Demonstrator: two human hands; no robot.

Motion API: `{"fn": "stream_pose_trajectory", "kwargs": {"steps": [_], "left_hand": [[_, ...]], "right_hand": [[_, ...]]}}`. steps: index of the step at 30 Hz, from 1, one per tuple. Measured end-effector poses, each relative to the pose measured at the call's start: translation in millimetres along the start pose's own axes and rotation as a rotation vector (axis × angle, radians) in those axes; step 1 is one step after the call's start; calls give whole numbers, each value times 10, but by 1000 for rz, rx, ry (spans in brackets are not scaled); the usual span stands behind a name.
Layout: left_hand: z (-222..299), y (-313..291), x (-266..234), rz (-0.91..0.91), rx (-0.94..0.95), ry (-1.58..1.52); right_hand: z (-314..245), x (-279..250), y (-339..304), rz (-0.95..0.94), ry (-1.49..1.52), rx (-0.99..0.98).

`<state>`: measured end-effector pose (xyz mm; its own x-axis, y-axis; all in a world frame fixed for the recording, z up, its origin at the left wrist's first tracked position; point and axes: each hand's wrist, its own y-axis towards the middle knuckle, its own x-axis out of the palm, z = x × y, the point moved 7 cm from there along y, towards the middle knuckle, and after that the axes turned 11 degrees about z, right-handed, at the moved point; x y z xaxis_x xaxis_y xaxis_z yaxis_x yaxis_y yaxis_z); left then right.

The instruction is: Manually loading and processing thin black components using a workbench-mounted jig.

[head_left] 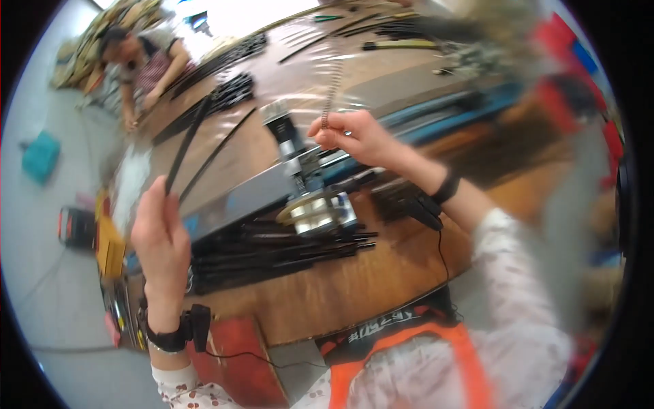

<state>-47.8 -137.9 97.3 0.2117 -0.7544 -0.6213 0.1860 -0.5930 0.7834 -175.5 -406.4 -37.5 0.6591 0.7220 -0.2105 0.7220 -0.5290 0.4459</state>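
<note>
My left hand (161, 235) is closed around the lower end of a long black rod (187, 146), which slants up and away over the table. A thinner dark rod (221, 151) runs beside it; I cannot tell whether that one is held too or lies on the table. Between the fingertips of my right hand (357, 136) is pinched a thin coil spring (332, 92), standing upward and slightly blurred. Below and left of that hand sits a metal fixture (300, 167) with a shiny block and a brass-coloured round part (293, 214).
Several black rods (272, 252) lie along the near side of the wooden table (300, 313). Dark bundles (231, 92) rest farther back, with a pile of small metal parts (470, 61) at far right. A blue rail (436, 119) crosses the table. Another person (146, 65) works at far left.
</note>
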Motion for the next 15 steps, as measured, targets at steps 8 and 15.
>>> {"fn": "stream_pose_trajectory", "kwargs": {"steps": [8, 15], "left_hand": [[-700, -828, -660, -125, -258, 111], [-677, -933, -404, -63, -255, 64]], "right_hand": [[-212, 918, 309, -114, -241, -418], [90, 1275, 353, -496, -282, -222]]}}
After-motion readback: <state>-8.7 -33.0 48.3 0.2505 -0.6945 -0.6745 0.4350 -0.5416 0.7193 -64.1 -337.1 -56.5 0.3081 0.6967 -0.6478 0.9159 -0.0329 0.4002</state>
